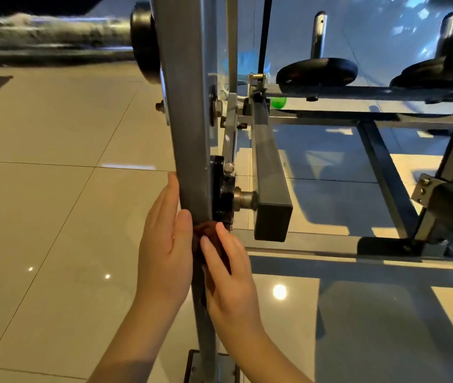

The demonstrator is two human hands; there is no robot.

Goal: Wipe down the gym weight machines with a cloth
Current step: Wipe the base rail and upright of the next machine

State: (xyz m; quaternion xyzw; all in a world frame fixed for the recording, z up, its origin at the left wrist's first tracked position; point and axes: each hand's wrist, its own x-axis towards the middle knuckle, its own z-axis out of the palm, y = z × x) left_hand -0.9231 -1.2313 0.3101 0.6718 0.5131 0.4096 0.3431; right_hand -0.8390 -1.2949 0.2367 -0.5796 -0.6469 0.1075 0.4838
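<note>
Machine [371,252]: a grey steel frame standing on a glossy tiled floor [54,217], its rails running off to the right. Nearest the camera rises its upright post [189,120], bolted to a base plate at the bottom edge of the view. A square arm [271,189] pivots on a black bracket on the post's right side. Black weight plates [318,71] sit on chrome pegs further back, and another plate [144,41] hangs at upper left beside a blurred bar. The left hand [162,252] lies flat against the post's left face, fingers extended, thumb on the front edge. The right hand [228,277] presses a dark red cloth [206,230] to the post just below the bracket, fingers spread over it, not closed round it.
</note>
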